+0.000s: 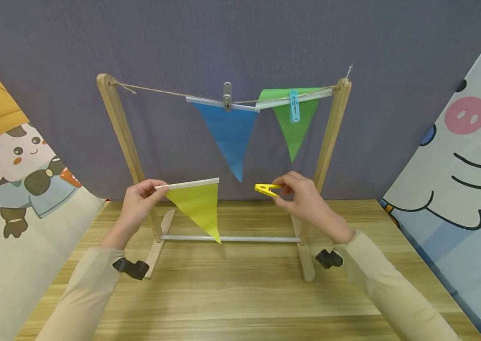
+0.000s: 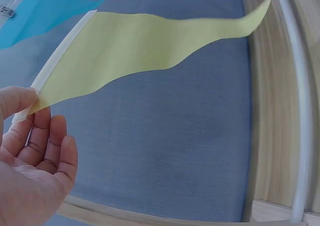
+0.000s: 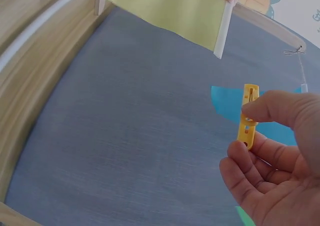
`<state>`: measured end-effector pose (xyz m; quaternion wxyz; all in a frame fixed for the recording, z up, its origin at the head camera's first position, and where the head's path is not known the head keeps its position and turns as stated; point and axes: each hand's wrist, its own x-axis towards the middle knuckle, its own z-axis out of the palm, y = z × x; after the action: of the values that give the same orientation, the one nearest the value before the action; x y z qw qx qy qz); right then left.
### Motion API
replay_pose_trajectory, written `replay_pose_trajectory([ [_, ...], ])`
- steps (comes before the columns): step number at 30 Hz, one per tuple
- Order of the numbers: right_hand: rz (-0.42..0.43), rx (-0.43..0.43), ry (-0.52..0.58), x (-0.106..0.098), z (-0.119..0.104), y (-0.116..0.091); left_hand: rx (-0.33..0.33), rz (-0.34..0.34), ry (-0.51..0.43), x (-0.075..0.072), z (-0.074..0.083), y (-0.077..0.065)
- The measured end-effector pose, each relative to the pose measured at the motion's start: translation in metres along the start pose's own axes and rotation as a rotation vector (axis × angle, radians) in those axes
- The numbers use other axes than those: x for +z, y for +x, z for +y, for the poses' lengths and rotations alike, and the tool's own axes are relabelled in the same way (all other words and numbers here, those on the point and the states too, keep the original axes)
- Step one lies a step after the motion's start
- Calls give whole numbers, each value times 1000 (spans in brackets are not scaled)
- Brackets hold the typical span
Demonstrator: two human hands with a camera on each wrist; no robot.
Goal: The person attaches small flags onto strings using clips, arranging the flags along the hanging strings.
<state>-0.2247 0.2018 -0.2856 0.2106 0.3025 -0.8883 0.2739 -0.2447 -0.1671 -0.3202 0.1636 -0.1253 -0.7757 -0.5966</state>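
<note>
My left hand (image 1: 140, 201) pinches the left end of the white top strip of a yellow pennant flag (image 1: 199, 203), whose point hangs down in front of the white crossbar. In the left wrist view the same yellow flag (image 2: 125, 48) stretches away from thumb and fingertips. My right hand (image 1: 302, 194) holds a yellow clothespin (image 1: 267, 189) between thumb and fingers, its nose pointing left toward the flag. Above both hands runs a twine line (image 1: 155, 89). A blue pennant (image 1: 229, 130) hangs from it by a grey clip (image 1: 227, 97), and a green pennant (image 1: 295, 128) by a light-blue clothespin (image 1: 294, 106).
Two wooden posts, left (image 1: 122, 128) and right (image 1: 331, 132), carry the twine. A white crossbar (image 1: 244, 239) joins their feet above the wooden table (image 1: 223, 293). Behind stands a dark grey panel (image 1: 180, 42), with cartoon-printed sheets at both sides.
</note>
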Motion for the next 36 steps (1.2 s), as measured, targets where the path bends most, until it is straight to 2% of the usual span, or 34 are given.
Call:
replay_pose_trajectory([
  [5,-2,2,2,-6,-5,6,13,9,4,0,7,4],
  [14,29,-36,-9,-13,-13,16,48,13,-41,-1,19,12],
  [26,52,-95,-8,-18,-23,31,107,34,-24,-3,36,23],
  [36,52,-121,-15,-25,-34,45,120,75,-91,-7,54,29],
])
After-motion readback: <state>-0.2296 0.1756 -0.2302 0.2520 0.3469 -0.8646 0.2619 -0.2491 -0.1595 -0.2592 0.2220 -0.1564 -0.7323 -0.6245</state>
